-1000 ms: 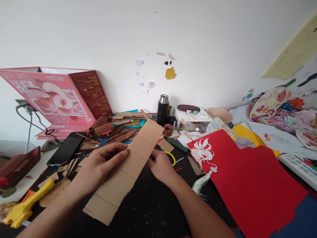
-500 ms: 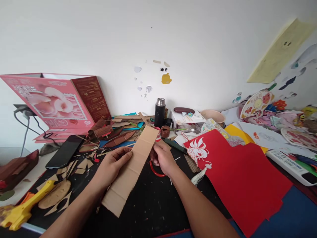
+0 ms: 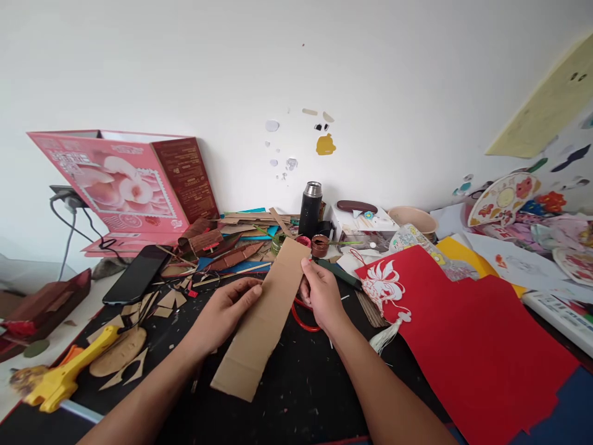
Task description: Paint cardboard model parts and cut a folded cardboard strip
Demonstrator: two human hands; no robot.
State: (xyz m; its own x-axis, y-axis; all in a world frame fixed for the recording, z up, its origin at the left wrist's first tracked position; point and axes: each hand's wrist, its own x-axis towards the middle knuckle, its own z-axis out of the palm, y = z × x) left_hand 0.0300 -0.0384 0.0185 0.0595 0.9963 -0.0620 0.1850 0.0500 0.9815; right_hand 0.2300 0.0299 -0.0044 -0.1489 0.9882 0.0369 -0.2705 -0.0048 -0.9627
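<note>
A long strip of brown corrugated cardboard (image 3: 269, 315) is held at a slant above the black tabletop, creased across its width. My left hand (image 3: 238, 306) grips its left edge, thumb on the upper face and fingers partly hidden beneath. At the upper right edge, my right hand (image 3: 322, 290) pinches the strip, thumb on top and the other fingers curled behind. Under my right hand lies a red curved loop (image 3: 306, 322), partly covered, so its kind is unclear.
Left are a hot glue gun (image 3: 69, 377), a phone (image 3: 136, 275), cardboard scraps (image 3: 171, 300) and a pink box (image 3: 134, 185). Behind stand a black flask (image 3: 310, 210) and an open paint jar (image 3: 320, 246). Red paper (image 3: 472, 346) covers the right side, beside a tasselled ornament (image 3: 389, 290).
The view has turned slightly left, so the surroundings appear further right. My right thumb now shows on the strip's upper face. Both hands keep hold of the cardboard.
</note>
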